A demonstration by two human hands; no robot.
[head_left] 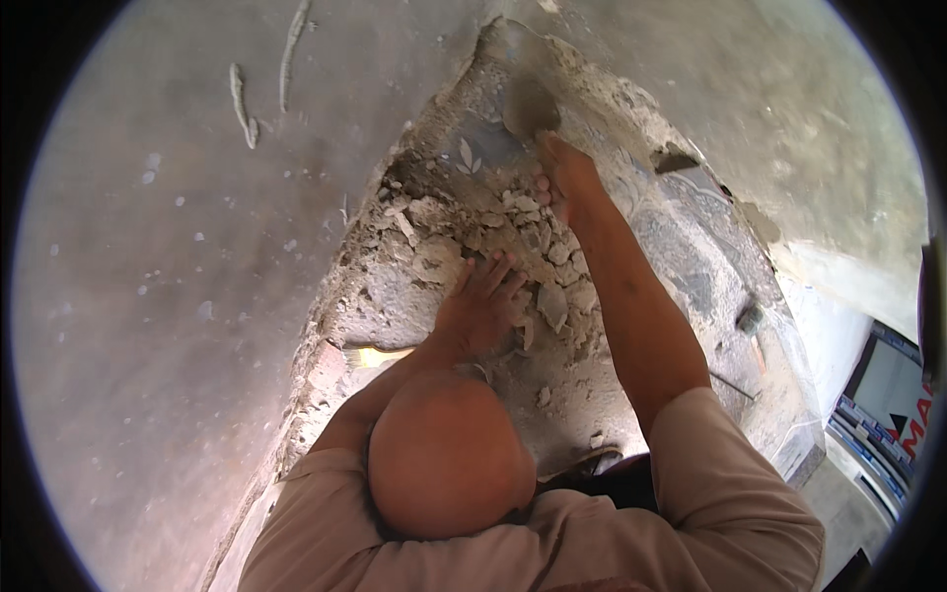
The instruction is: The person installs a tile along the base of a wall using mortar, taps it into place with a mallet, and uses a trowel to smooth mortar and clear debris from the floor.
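My right hand (568, 176) is closed round the handle of a trowel-like tool (533, 107). Its grey, rounded blade is smeared by motion, so its exact shape cannot be told. The blade is over the far part of a rough, broken strip of surface. Nearer to me, my left hand (485, 301) lies with fingers spread on a heap of broken mortar pieces (552, 247). Chunks lie just beyond and to the right of its fingertips. A patch with a pale leaf pattern (468, 156) shows through the dust left of the blade.
Smooth grey surface (178, 247) borders the broken strip on the left. Two thin pale strips (240, 107) lie there. A brush with yellow (377, 356) is beside my left forearm. At right are a hammer-like tool (750, 319), a thin rod (733, 386) and a dark-framed panel (883, 390).
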